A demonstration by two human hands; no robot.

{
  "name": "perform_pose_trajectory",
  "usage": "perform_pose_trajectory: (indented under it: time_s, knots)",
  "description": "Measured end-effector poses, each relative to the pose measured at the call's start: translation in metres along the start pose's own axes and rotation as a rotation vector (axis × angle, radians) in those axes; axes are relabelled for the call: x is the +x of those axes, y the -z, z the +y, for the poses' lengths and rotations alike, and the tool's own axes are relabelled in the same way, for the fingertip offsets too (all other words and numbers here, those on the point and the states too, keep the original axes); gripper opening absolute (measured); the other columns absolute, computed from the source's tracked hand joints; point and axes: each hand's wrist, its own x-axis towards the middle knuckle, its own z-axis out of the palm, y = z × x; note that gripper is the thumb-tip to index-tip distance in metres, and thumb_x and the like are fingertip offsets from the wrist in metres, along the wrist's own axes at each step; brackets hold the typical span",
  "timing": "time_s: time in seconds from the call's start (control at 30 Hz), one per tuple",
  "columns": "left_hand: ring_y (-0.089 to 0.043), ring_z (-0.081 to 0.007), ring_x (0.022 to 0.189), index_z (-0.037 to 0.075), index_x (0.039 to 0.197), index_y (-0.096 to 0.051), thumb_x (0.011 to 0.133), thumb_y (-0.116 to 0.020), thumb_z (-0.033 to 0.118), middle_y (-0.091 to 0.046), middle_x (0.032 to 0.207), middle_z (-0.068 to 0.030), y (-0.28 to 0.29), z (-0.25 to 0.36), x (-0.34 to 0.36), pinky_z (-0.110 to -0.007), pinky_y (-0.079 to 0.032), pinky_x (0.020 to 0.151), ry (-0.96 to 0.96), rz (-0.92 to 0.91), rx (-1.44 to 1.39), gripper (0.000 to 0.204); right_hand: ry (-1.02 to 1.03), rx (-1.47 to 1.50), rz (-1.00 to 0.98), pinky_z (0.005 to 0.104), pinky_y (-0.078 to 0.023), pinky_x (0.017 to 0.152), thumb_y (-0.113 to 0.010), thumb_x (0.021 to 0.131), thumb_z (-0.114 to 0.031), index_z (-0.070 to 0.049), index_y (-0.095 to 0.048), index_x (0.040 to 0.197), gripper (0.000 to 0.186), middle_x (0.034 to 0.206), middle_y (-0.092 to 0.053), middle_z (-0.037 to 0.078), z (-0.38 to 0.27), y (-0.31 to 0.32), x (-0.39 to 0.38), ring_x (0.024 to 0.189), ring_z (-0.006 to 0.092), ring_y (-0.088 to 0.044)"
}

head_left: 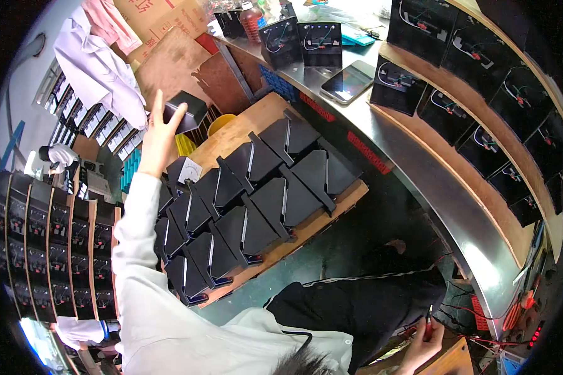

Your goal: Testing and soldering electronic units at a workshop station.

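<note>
My left hand (159, 136) reaches out at the upper left, its thumb and fingers closed around a black box-shaped housing (190, 107). The housing is held above the far left end of a wooden board (350, 197). Rows of similar black housings (266, 194) with slanted faces lie on that board, below and to the right of my hand. At the lower right, my right hand (423, 349) grips a thin pen-like tool (428, 325) with a dark and reddish handle and its narrow tip pointing up. The tool is beside my dark-trousered leg.
A metal bench (413, 169) curves along the right, carrying a phone (349, 82), upright black panels (319, 45) and wooden shelves of wired black boxes (399, 84). Red wires (463, 312) hang at lower right. Racks (50, 250) stand left; another person (62, 155) is farther back.
</note>
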Motion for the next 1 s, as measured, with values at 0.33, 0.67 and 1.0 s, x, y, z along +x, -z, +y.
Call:
perform_pose_trajectory:
  time_s: [0.33, 0.67, 1.0]
  knots:
    - [-0.064, -0.0397, 0.101, 0.004, 0.114, -0.058, 0.073, -0.062, -0.005, -0.066, 0.104, -0.0208, -0.135, -0.050, -0.030, -0.043, -0.052, 0.085, -0.158, -0.389, -0.473, 0.042, 0.135, -0.118, -0.016, 0.0218, -0.036, 0.054, -0.071, 0.090, -0.003, 0.004, -0.063, 0.096, 0.012, 0.071, -0.054, -0.001, -0.012, -0.012, -0.017, 0.064, 0.0056, -0.044]
    - [-0.068, -0.0376, 0.086, 0.011, 0.082, -0.074, 0.073, -0.066, 0.005, -0.070, 0.087, -0.0196, -0.158, -0.035, -0.042, -0.046, -0.056, 0.077, -0.085, -0.810, -0.081, 0.013, 0.109, -0.039, 0.095, 0.0236, -0.041, 0.054, -0.072, 0.089, -0.004, 0.004, -0.065, 0.097, 0.014, 0.072, -0.060, 0.003, 0.000, -0.011, -0.018, 0.064, 0.0064, -0.048]
    - [-0.057, -0.0218, 0.121, 0.001, 0.131, -0.054, 0.086, -0.067, -0.004, -0.060, 0.127, -0.0117, 0.080, 0.138, 0.130, -0.035, -0.044, 0.106, 0.027, 0.279, -1.364, 0.047, 0.299, -0.092, 0.199, 0.0343, -0.052, 0.060, -0.085, 0.071, -0.011, -0.003, -0.071, 0.086, 0.022, 0.072, -0.067, 0.011, -0.039, -0.007, -0.004, 0.063, 0.0269, -0.066]
